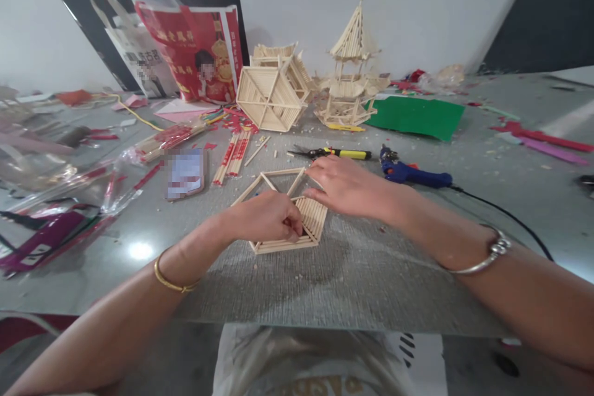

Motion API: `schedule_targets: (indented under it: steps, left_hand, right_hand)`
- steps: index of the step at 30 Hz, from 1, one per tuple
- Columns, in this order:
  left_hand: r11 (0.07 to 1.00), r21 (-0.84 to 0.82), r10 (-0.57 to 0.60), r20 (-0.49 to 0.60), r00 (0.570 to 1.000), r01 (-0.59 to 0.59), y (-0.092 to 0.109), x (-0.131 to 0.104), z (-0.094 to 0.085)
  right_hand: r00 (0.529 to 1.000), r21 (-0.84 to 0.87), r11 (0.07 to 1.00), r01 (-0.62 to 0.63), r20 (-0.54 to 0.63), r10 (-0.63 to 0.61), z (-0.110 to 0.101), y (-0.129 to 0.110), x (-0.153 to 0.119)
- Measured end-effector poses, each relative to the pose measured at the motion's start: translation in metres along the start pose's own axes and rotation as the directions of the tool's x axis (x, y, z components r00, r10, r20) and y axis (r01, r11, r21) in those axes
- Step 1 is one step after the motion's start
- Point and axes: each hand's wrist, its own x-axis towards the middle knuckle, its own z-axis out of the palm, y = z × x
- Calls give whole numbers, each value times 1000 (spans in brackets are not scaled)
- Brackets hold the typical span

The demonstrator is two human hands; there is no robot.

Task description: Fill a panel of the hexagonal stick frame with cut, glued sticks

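Note:
A flat hexagonal frame of pale wooden sticks (284,247) lies on the table, its spokes dividing it into wedges. Rows of parallel sticks (316,213) fill the right wedge. Over the frame's lower middle, my left hand (265,216) is closed in a pinch; whatever the fingertips hold is hidden. My right hand (346,184) lies along the upper right corner of the frame, fingers stretched out and palm down. Just beyond the right hand are yellow-and-black cutters (348,153) and a blue glue gun (415,174) with a black cord.
A hexagonal stick model (268,99) and a pagoda-like stick tower (352,83) stand at the back. Green paper (417,117) lies right of them. Further left are stick packets (234,153), a phone (185,173), a purple tool (44,241) and a red bag (199,55).

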Motion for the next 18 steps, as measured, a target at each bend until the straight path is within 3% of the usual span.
schedule_targets:
  steps: [6,10,12,14,17,18]
  left_hand:
    - [1000,20,15,-33,999,-15,4,-3,-3]
    - [988,-153,-26,-191,981,-4,-1,-13,-20]
    - [938,-346,-94,-307,947,-19,-7,-19,-32]
    - [844,-531,-185,-425,886,-79,-13,-25,-43]
    - [686,-695,-303,-542,784,-215,-21,-32,-54]
    - [642,-724,-334,-561,758,-252,-24,-33,-56]
  right_hand:
    - [1000,35,999,0,-15,1,-3,4,-2]
    - [994,61,998,-35,-100,41,-15,19,-4]
    - [990,44,998,-54,-132,59,-20,24,-7]
    - [990,8,998,-58,-127,58,-20,21,-13]
    - [997,-18,1000,3,-71,-5,-12,-3,-27]
    - [994,11,999,38,-99,-37,-8,-15,-32]
